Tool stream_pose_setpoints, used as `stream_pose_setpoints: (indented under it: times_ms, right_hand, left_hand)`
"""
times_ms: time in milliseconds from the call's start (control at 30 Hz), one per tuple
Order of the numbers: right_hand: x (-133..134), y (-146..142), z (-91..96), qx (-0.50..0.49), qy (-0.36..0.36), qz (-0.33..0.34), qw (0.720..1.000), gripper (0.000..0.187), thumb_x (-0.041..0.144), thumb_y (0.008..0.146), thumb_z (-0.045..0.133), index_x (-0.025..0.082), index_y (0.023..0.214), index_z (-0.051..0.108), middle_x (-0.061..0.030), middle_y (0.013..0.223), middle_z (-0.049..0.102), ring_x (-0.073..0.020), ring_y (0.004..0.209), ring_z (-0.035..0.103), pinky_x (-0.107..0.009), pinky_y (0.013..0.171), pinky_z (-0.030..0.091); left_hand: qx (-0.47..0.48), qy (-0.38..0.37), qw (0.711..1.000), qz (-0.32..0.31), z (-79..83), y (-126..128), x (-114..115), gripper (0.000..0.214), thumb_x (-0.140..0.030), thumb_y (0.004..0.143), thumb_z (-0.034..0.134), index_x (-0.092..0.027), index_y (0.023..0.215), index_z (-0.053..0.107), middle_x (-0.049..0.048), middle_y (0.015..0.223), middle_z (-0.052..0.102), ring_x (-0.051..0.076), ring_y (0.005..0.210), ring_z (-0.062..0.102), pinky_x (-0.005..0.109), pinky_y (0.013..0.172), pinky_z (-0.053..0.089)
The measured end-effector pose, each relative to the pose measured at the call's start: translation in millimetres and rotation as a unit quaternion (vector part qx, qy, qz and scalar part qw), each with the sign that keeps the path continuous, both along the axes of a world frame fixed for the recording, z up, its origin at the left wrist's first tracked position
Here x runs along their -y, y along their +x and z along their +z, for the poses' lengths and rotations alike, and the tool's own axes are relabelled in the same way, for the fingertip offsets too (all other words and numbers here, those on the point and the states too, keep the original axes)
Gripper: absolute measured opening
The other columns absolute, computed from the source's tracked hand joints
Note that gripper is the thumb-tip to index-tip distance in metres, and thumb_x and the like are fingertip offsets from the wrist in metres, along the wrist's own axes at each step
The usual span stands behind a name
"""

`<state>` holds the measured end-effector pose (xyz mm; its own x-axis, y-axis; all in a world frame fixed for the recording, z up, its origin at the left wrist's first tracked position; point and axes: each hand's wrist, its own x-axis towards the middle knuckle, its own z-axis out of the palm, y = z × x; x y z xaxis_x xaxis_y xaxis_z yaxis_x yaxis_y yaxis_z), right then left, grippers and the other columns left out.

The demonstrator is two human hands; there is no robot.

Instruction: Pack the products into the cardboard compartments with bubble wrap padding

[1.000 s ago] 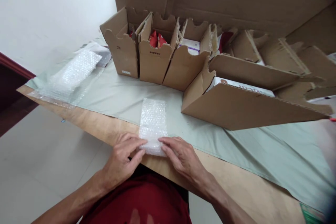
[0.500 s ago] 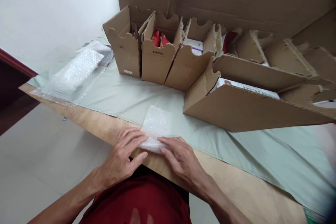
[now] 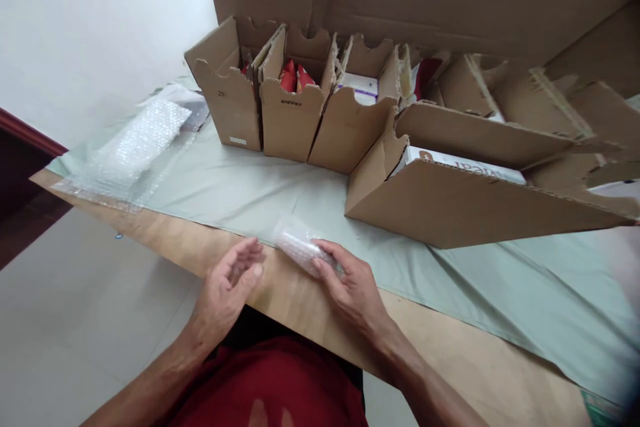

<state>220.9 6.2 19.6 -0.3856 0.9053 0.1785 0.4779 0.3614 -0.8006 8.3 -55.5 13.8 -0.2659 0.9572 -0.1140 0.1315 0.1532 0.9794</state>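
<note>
A small roll of bubble wrap (image 3: 299, 244) lies slantwise near the table's front edge, its far left end on the green cloth. My right hand (image 3: 353, 283) grips its right end between thumb and fingers. Whether anything is wrapped inside, I cannot make out. To the left of the roll, my left hand (image 3: 230, 290) hovers over the wood with nothing in it. Its fingers are half curled and the thumb stands apart from them.
More bubble wrap (image 3: 143, 140) is piled at the table's left end. Along the back stand several cardboard bins (image 3: 290, 123) with red packets and white boxes in them. A longer cardboard bin (image 3: 450, 207) at the right holds a white box (image 3: 465, 163). Green cloth (image 3: 225, 187) covers the table's rear part.
The bubble wrap, flat with both hands on it before, is now rolled and turned at a slant. My left hand has let go and drawn back left; the right hand grips the roll.
</note>
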Motion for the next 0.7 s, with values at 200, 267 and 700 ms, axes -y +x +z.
stream_pose_setpoints:
  times_ms: [200, 267, 700]
  right_hand:
    - [23, 8, 13.7, -0.104, -0.148, 0.034, 0.983, 0.024, 0.038, 0.099, 0.060, 0.025, 0.116, 0.071, -0.0063, 0.114, 0.075, -0.0240, 0.105, 0.071, -0.039, 0.094, 0.056]
    - [25, 22, 19.9, -0.051, -0.077, 0.012, 0.996, 0.036, 0.043, 0.095, 0.067, 0.026, 0.125, 0.068, -0.0102, 0.133, 0.068, -0.0298, 0.126, 0.062, -0.048, 0.108, 0.048]
    - [11, 88, 123.3, 0.104, 0.115, 0.014, 0.988, 0.016, 0.026, 0.092, 0.070, 0.026, 0.107, 0.075, -0.0028, 0.094, 0.079, -0.0197, 0.081, 0.073, -0.032, 0.074, 0.058]
  left_hand:
    - [0.304, -0.066, 0.948, -0.070, 7.0, 28, -3, 0.047, -0.039, 0.084, 0.075, -0.014, 0.123, 0.066, 0.0123, 0.119, 0.075, 0.029, 0.117, 0.069, 0.041, 0.104, 0.054]
    - [0.254, -0.049, 0.964, -0.068, 10.5, 32, -7, 0.050, -0.034, 0.085, 0.073, -0.017, 0.131, 0.062, 0.0110, 0.122, 0.074, 0.028, 0.117, 0.069, 0.040, 0.103, 0.055]
    - [-0.241, 0.272, 0.889, -0.277, 61.6, 52, -41, 0.078, -0.032, 0.091, 0.070, -0.031, 0.159, 0.030, 0.0108, 0.144, 0.062, 0.027, 0.130, 0.062, 0.043, 0.106, 0.057]
